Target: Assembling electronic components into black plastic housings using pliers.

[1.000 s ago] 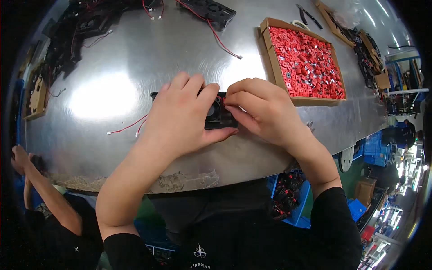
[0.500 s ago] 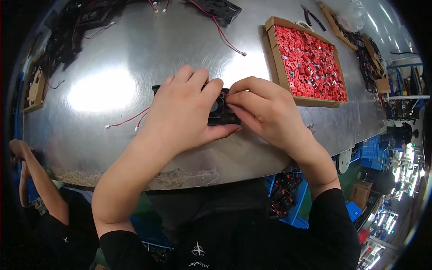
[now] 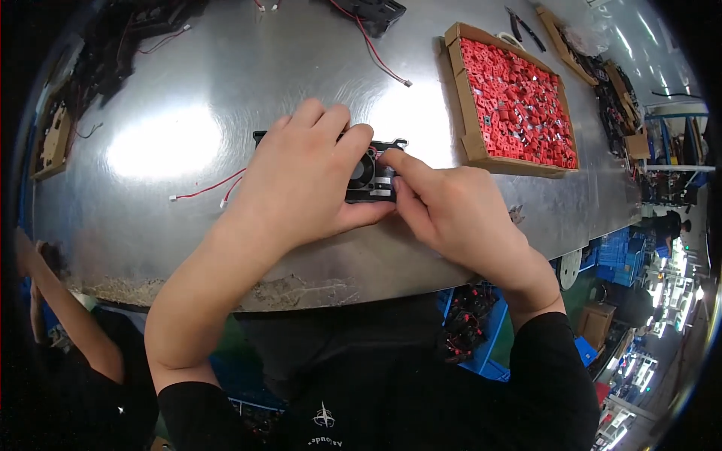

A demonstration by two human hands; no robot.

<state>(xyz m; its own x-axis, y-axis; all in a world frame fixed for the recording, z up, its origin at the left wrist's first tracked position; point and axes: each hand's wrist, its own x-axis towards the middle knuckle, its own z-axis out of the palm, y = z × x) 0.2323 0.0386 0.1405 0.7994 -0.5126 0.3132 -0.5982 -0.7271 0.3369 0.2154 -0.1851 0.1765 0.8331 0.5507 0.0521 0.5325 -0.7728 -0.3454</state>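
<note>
A black fan housing [image 3: 382, 193] lies on the metal table in front of me, with a round fan [image 3: 362, 173] set into it. My left hand [image 3: 304, 169] is closed over the left and middle of it, thumb along the near edge, hiding much of that part. At its right end, my right hand [image 3: 444, 197] grips with curled fingers, the index fingertip pressing on the top beside a bit of red wire. Whether a small part sits beneath that fingertip is hidden. Red leads [image 3: 207, 188] with white plugs come out from under my left hand.
A cardboard tray [image 3: 468, 124] of small red parts stands to the right, black-handled pliers [image 3: 525, 28] beyond it. Another black housing [image 3: 376, 13] with a wired plug lies at the far side. Below the table edge is a blue crate [image 3: 492, 338]. A co-worker's arm [image 3: 71, 316] shows at left.
My right hand has shifted from a pinch over the housing to pressing its right end with the index finger, uncovering more of that end. The left hand keeps its hold.
</note>
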